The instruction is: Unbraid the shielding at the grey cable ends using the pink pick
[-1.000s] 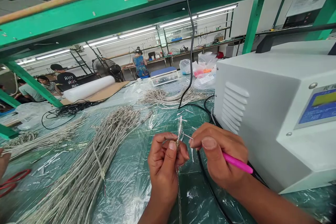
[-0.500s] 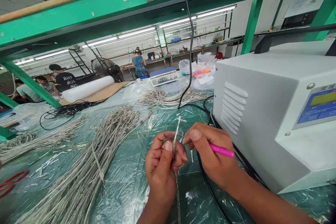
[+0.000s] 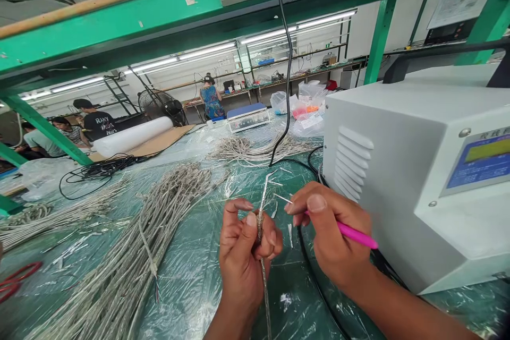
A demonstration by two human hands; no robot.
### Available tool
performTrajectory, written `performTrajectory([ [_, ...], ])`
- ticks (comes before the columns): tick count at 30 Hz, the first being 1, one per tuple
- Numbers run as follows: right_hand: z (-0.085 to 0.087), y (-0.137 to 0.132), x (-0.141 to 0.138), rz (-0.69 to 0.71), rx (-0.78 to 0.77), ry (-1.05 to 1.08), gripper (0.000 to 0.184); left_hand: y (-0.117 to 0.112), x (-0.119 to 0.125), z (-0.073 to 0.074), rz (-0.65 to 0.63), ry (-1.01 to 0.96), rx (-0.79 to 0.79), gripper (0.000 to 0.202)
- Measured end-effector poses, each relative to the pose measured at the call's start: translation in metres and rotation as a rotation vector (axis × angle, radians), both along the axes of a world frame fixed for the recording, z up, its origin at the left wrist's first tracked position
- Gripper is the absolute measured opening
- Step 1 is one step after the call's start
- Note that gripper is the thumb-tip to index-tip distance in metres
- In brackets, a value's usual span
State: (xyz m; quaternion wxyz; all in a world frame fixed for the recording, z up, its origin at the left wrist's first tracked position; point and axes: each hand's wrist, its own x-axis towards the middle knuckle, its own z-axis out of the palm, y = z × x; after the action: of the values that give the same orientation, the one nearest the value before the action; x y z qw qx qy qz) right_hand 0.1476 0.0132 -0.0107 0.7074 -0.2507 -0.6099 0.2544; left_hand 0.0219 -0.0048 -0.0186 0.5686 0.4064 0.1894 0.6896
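Left fingers point(image 3: 249, 221) grip cable point(image 3: 265, 289) | plastic-covered green bench point(image 3: 199, 265) | fan point(image 3: 173, 108) beyond

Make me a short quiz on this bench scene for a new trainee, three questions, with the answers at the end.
1. Multiple choice: what is the right hand holding?
a) a white roll
b) a black plug
c) a pink-handled tool with a thin tip

2. True or false: the left hand is gripping a cable.

3. Fill in the gap: the white machine stands to the person's ____, while the large cable bundle lies on the opposite side of the hands.

Key: 1. c; 2. true; 3. right.
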Motion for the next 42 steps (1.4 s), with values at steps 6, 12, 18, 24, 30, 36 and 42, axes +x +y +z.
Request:
performTrajectory([
  [6,0.0,-0.002,-0.002,-0.053,0.085,0.095,0.03,0.002,-0.001,-0.005,0.038,0.03,0.039,0.02],
  [12,-0.001,-0.002,-0.002,0.002,0.115,0.008,0.026,0.003,-0.002,-0.006,0.037,0.018,0.03,0.024],
  [18,-0.001,-0.002,0.0,0.007,0.097,-0.042,0.026,0.003,-0.001,-0.003,0.027,0.012,-0.011,0.024],
  [24,0.0,-0.002,-0.001,0.025,0.064,-0.058,0.027,0.002,-0.002,-0.002,0.026,0.003,-0.019,0.022],
  [30,0.002,-0.001,-0.002,-0.075,0.0,0.003,0.025,0.002,-0.001,-0.001,0.022,-0.017,-0.031,0.022],
  [36,0.007,0.007,-0.003,-0.05,-0.24,0.014,0.019,0.003,-0.002,-0.002,-0.025,-0.06,-0.067,0.023],
  [42,0.008,0.011,-0.004,0.318,-0.36,-0.044,0.022,0.003,-0.003,-0.001,-0.119,-0.021,-0.064,0.024],
])
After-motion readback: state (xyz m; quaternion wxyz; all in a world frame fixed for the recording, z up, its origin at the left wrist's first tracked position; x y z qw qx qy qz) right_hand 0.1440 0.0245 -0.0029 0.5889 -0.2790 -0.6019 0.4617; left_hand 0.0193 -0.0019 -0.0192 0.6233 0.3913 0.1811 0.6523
